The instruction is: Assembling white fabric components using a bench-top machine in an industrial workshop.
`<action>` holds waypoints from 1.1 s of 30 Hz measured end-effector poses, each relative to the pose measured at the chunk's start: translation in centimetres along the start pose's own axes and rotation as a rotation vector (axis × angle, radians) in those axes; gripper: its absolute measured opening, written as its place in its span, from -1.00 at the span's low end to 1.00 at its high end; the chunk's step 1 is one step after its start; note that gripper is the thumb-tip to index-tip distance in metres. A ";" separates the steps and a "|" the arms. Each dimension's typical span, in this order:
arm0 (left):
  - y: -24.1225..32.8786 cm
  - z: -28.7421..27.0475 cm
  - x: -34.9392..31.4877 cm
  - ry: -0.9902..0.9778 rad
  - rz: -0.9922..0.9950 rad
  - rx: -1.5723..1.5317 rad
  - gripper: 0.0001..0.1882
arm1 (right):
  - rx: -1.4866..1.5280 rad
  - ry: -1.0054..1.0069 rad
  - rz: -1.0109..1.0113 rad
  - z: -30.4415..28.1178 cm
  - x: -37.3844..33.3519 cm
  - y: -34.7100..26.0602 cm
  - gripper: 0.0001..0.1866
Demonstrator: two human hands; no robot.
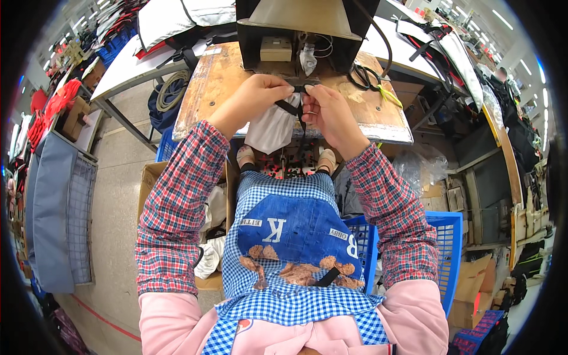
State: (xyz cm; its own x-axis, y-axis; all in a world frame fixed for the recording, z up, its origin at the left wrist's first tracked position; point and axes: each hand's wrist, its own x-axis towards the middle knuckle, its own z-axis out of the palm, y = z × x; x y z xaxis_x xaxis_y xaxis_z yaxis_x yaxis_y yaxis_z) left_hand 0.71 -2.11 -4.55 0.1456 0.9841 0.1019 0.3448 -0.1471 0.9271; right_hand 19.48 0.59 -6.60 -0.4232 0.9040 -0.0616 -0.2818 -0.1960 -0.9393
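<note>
Head view. A black strap (pixel 287 107) is held over the tabletop (pixel 216 89), just on the near side of the machine (pixel 299 23); its clearest stretch slants from far left to near right, with white cloth (pixel 269 130) hanging past the near edge. Left hand (pixel 260 94) and right hand (pixel 331 112) each pinch the strap, neither grip clearly nearer. Near left, a cardboard box (pixel 152 177) contains white fabric (pixel 208 261); near right, a blue basket (pixel 451 236) stands partly behind the right sleeve (pixel 405 231), its contents mostly hidden.
</note>
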 end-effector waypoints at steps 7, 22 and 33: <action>0.6 0.6 1.2 0.048 -0.078 -0.200 -0.64 | 0.085 0.012 -0.012 -0.4 1.4 -0.3 -0.83; 0.2 1.4 1.9 0.095 -0.065 -0.397 -0.66 | 0.146 0.051 0.032 -0.5 2.3 -0.8 -0.84; 1.3 2.6 0.9 0.179 -0.116 -0.516 -0.71 | 0.162 0.119 -0.007 0.0 2.2 -0.6 -0.84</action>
State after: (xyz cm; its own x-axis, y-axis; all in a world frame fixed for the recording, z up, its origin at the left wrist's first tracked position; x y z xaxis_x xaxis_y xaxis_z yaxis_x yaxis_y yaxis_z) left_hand 3.74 -1.63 -4.20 -0.0413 0.9991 0.0071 -0.1559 -0.0134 0.9877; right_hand 18.73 2.73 -6.17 -0.3186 0.9422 -0.1039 -0.4235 -0.2395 -0.8737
